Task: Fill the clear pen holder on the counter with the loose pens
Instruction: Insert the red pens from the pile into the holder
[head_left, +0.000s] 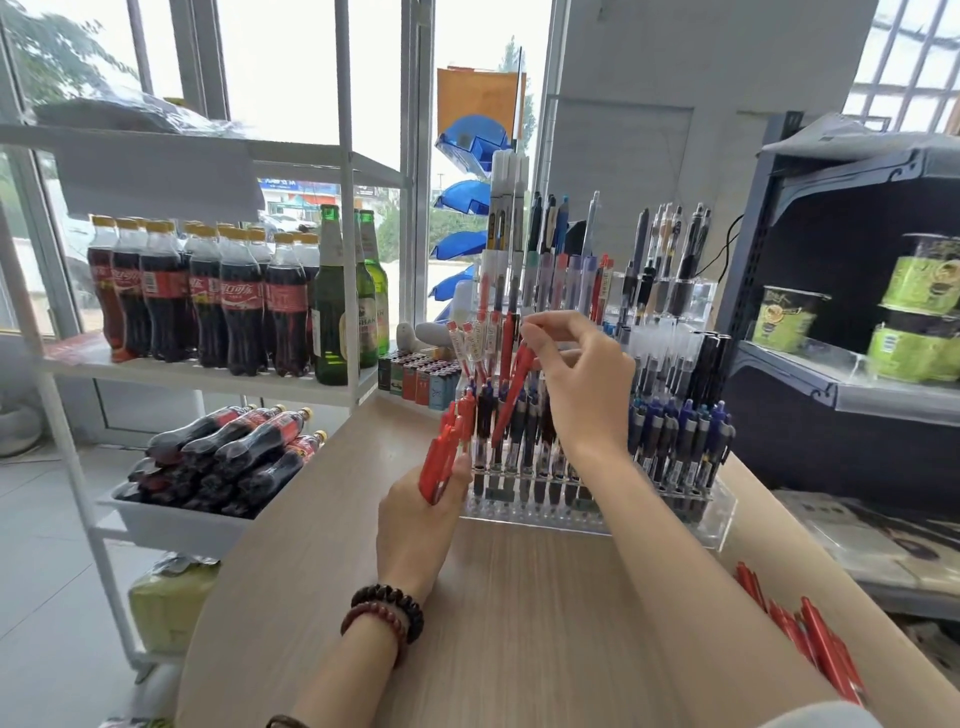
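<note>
clear tiered pen holder (719, 525) standing on the wooden counter (519, 623), its rows packed with upright pens. right hand (582, 384) pinches one red pen (511, 397), tilted, tip down among the front-left slots; left hand (415, 519) grasps a bundle of red pens (447, 452) just beside the holder. more loose red pens (815, 644) lie at the counter's right edge.

The tabletop (519, 623) is pale wood grain, rounded along its near-left edge. A clear pen holder (691, 525) stands toward the far side, its front rows packed with upright dark and blue pens. Behind it, more pens rise in taller clear racks (670, 291). A block of lighters (415, 376) sits at the far left corner. Loose red pens (821, 644) lie heaped along the right edge, well apart from the holder.
</note>
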